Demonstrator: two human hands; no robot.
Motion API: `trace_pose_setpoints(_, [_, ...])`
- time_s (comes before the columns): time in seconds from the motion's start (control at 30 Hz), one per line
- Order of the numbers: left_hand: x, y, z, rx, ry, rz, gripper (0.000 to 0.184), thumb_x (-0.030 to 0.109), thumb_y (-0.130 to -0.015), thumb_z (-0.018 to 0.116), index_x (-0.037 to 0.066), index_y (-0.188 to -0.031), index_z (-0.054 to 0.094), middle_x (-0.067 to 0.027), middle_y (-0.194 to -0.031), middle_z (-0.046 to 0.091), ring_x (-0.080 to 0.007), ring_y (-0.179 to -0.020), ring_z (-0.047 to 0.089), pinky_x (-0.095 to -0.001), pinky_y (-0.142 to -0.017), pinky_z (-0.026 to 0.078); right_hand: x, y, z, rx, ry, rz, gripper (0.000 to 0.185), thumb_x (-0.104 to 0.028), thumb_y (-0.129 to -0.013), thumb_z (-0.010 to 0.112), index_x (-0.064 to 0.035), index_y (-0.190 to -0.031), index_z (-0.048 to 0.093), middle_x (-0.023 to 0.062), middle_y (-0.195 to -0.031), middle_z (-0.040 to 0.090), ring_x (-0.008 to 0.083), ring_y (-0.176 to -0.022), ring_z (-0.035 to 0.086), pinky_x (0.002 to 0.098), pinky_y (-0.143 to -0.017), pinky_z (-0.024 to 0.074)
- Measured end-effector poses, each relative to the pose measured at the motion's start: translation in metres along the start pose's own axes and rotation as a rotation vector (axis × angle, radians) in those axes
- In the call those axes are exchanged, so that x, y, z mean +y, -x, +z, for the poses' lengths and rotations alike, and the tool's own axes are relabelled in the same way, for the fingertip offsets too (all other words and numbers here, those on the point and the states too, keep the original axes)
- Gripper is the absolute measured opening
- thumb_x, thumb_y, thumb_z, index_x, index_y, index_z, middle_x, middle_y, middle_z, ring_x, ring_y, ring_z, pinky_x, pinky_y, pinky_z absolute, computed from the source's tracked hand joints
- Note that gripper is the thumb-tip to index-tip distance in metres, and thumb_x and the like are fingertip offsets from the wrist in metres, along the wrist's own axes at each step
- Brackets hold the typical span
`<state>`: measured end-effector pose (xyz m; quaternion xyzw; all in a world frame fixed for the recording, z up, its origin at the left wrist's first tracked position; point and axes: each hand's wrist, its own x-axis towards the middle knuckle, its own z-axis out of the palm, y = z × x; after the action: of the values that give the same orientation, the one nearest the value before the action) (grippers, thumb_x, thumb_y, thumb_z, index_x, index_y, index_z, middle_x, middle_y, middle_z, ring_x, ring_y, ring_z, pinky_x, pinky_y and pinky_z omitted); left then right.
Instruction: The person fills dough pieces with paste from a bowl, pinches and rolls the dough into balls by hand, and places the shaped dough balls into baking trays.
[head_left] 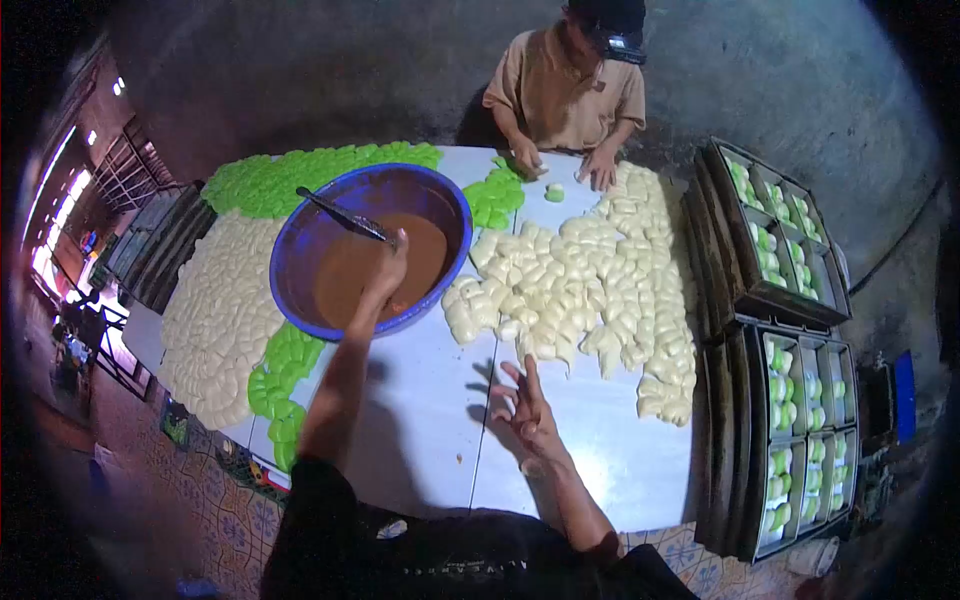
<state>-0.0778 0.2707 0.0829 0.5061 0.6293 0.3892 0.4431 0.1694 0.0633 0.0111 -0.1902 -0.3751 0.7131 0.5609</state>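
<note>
My left hand (388, 272) reaches into a blue basin (283, 262) over smooth brown paste (345, 268). Its fingers look curled together, and what they hold, if anything, is hidden. A dark long-handled utensil (340, 212) leans on the basin's rim, its low end close to my left fingers; whether they touch it I cannot tell. My right hand (532, 412) hovers above the white tabletop (420, 420) with its fingers spread and nothing in them. Just beyond it lie many pale cream dough pieces (560, 285), packed close together.
Green dough pieces (300, 175) and more cream pieces (225, 310) cover the table's left side. Across the table a person (570, 90) handles small dough pieces. Stacked metal trays (790, 240) with green-and-white pieces stand at the right, beside a lower stack (800, 440).
</note>
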Motion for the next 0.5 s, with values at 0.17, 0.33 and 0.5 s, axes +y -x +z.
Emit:
trace_pose_setpoints(0.17, [-0.03,-0.052,-0.005,-0.409,-0.277,-0.421,0.078,0.062,-0.097,0.021,-0.003,-0.125,0.053,-0.0156,-0.104,0.066,-0.0305,-0.087,0.065,-0.0408,-0.075,0.052,0.011,-0.006,-0.01,0.066,-0.19,-0.081,0.104,-0.034,-0.074,0.08,-0.0178,-0.152,0.013,0.0068,-0.148,0.031,0.0161,-0.119,0.052,0.0316,-0.089,0.0493])
trace_pose_setpoints(0.33, [-0.002,0.024,0.029,-0.033,-0.218,0.087,0.088,0.069,-0.093,0.019,-0.006,-0.13,0.047,-0.0193,-0.109,0.064,-0.033,-0.092,0.064,-0.0433,-0.079,0.051,0.012,-0.013,-0.012,0.183,-0.091,-0.026,0.09,-0.025,-0.085,0.072,-0.0145,-0.152,0.012,0.0087,-0.141,0.04,0.0177,-0.114,0.054,0.0343,-0.092,0.0487])
trace_pose_setpoints(0.5, [-0.001,0.139,0.065,-0.372,0.655,-0.272,0.095,0.073,-0.091,0.022,-0.012,-0.129,0.045,-0.0235,-0.111,0.063,-0.0337,-0.096,0.064,-0.0422,-0.084,0.05,0.035,-0.024,-0.018,0.131,-0.665,0.193,0.045,-0.017,-0.093,0.061,0.0033,-0.13,0.046,0.017,-0.119,0.058,0.0187,-0.098,0.062,0.0272,-0.08,0.0534])
